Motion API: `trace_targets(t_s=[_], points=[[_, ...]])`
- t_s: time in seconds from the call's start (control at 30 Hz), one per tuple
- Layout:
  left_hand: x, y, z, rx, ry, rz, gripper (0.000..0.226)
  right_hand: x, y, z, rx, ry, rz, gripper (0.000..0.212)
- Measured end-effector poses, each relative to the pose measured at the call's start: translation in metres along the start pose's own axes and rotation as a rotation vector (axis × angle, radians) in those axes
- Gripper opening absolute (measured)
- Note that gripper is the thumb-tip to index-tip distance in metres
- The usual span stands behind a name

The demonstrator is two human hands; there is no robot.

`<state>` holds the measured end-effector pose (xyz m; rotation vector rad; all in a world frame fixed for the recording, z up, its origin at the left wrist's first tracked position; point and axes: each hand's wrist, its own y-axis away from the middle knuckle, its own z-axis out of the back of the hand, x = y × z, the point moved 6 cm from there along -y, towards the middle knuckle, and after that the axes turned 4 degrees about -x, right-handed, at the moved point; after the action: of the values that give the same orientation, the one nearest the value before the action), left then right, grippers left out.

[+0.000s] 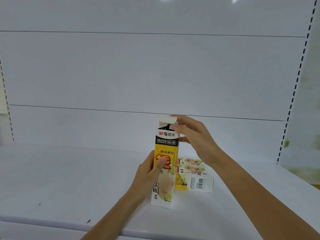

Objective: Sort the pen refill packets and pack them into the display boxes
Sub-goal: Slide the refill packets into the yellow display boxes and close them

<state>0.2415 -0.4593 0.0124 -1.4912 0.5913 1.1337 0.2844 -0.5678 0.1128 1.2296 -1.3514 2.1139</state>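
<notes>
A tall yellow, black and white refill box (165, 146) stands upright on the white shelf (69, 179). My left hand (149, 175) grips its middle, thumb across the front. My right hand (194, 137) pinches the box's raised top flap (167, 120); dark contents show just under the flap. Behind and to the right, two more boxes of the same print (195, 177) lie flat on the shelf, stacked side by side, partly hidden by the upright box and my right forearm.
The white back panel (155, 70) of the shelving rises behind the boxes. A slotted upright (294, 87) runs down the right side, another at the far left (7, 101). The shelf's front edge (52, 222) lies near the bottom.
</notes>
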Motion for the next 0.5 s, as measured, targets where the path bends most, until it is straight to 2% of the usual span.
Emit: trace_targets(t_s=[0.13, 0.27, 0.43, 0.5], points=[[0.011, 0.004, -0.003, 0.05, 0.03, 0.072, 0.039, -0.006, -0.001, -0.002, 0.018, -0.185, -0.065, 0.029], [0.018, 0.005, -0.002, 0.082, 0.043, 0.118, 0.051, -0.002, 0.0, -0.002, -0.013, -0.165, 0.021, 0.032], [0.014, 0.005, -0.001, 0.085, -0.011, 0.124, 0.044, -0.003, 0.001, -0.006, -0.022, -0.07, 0.052, 0.018], [0.014, 0.008, 0.0, 0.09, -0.04, 0.144, 0.031, -0.003, 0.0, -0.005, -0.05, -0.098, 0.029, 0.02]])
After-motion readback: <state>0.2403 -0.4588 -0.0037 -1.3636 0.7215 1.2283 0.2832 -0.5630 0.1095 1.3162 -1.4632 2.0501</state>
